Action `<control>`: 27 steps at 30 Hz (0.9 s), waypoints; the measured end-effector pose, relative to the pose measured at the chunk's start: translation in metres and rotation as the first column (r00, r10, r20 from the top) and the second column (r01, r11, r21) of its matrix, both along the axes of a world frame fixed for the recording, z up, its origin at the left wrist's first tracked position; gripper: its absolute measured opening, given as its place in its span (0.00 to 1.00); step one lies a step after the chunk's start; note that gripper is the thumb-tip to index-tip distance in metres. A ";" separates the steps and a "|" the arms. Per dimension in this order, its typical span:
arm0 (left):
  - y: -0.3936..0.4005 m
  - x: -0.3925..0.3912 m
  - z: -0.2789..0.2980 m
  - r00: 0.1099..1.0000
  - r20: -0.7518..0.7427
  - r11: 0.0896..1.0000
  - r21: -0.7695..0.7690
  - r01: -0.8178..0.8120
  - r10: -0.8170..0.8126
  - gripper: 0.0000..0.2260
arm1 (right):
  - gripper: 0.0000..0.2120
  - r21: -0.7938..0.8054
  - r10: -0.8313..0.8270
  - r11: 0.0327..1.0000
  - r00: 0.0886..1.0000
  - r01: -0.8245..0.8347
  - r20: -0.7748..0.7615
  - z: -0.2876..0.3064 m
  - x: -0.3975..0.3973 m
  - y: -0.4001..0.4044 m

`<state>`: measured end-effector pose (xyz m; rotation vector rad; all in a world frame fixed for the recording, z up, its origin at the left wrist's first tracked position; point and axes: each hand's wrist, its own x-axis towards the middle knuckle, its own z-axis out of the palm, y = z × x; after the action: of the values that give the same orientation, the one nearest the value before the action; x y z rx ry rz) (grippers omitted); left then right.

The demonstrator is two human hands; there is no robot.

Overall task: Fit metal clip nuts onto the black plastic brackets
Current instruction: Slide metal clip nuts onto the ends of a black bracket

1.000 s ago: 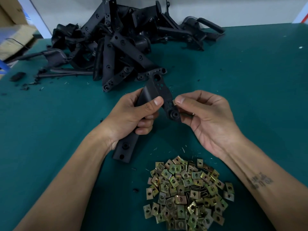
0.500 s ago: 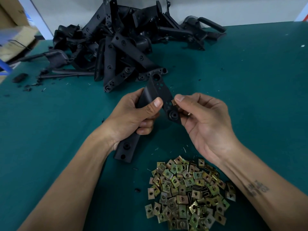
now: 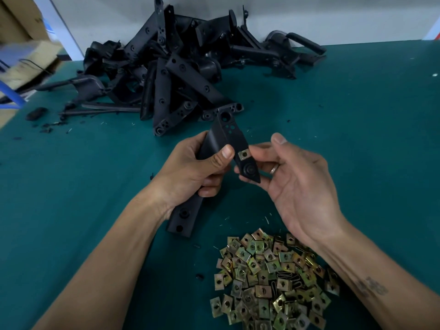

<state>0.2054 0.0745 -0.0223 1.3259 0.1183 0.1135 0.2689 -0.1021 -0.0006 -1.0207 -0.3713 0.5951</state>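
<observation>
Bracket is gripped above the green table by the left hand, its middle hidden; a clip nut sits on it. Right hand, fingers loosely spread, cradles the tip.

A matte black bracket is seen with a single brass-yellow clip nut on it. The heap of clip nuts is coloured in mottled gold, yellow-green and dull silver, each piece marked by a dark centre hole. The pile of brackets is uniformly black. The table is covered in plain deep teal, flecked with small pale and black specks. A silver-toned ring is worn on one finger
</observation>
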 end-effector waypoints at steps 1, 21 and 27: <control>0.000 0.000 0.000 1.000 -0.001 1.000 -0.001 0.003 -0.003 0.12 | 0.16 -0.011 0.006 1.000 1.000 -0.005 0.013 0.000 0.001 -0.001; 0.002 0.001 0.002 0.994 -0.009 0.993 -0.042 0.112 -0.113 0.13 | 0.07 -0.649 0.417 0.760 0.771 -0.006 0.481 -0.002 0.016 -0.085; 0.002 0.001 0.003 0.992 0.000 0.992 -0.027 0.124 -0.124 0.11 | 0.07 -0.758 0.471 0.620 0.675 0.206 0.568 0.004 -0.013 -0.096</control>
<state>0.2066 0.0768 -0.0191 1.3027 0.0385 0.0050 0.2559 -0.1986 0.0037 -2.1412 -0.9832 0.4586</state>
